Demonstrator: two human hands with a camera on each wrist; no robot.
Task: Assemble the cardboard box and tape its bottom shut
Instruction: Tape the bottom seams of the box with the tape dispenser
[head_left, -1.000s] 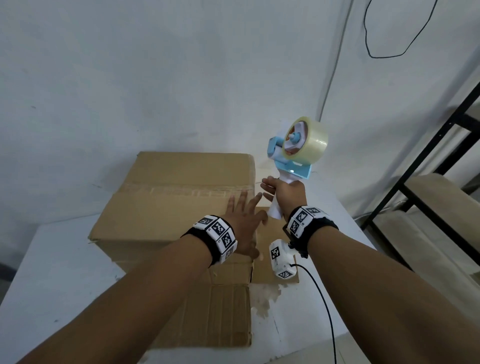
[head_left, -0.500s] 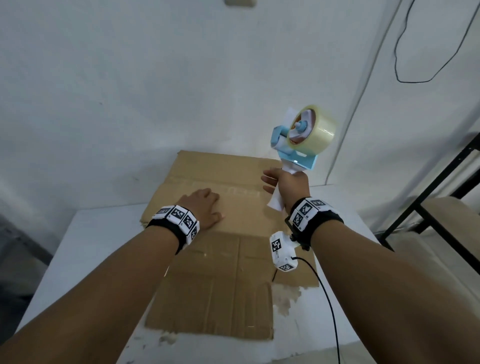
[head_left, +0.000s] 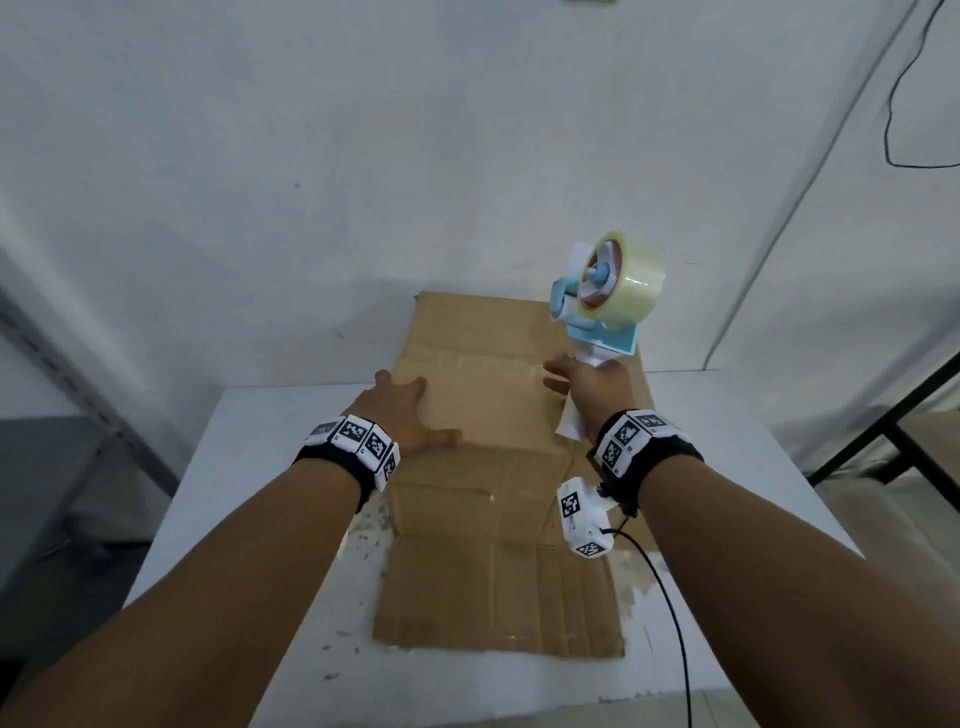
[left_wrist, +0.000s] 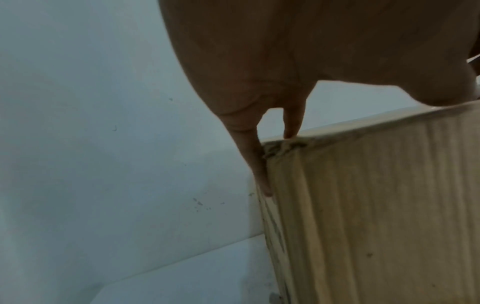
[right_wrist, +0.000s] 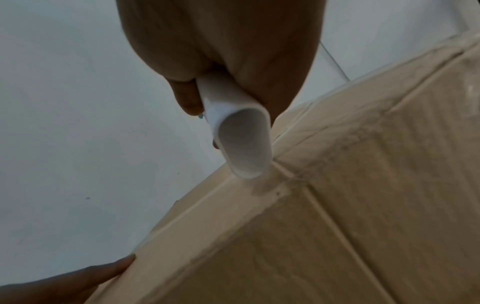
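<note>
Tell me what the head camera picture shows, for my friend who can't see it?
A person's right hand grips a blue tape dispenser raised over a cardboard box on a white table. Their left hand lies flat on the box's left edge.

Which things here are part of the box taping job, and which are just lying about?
For the job: box, tape gun held by right hand, left hand pressing on the box.
Lying about: table, metal rack, wall cable.
</note>
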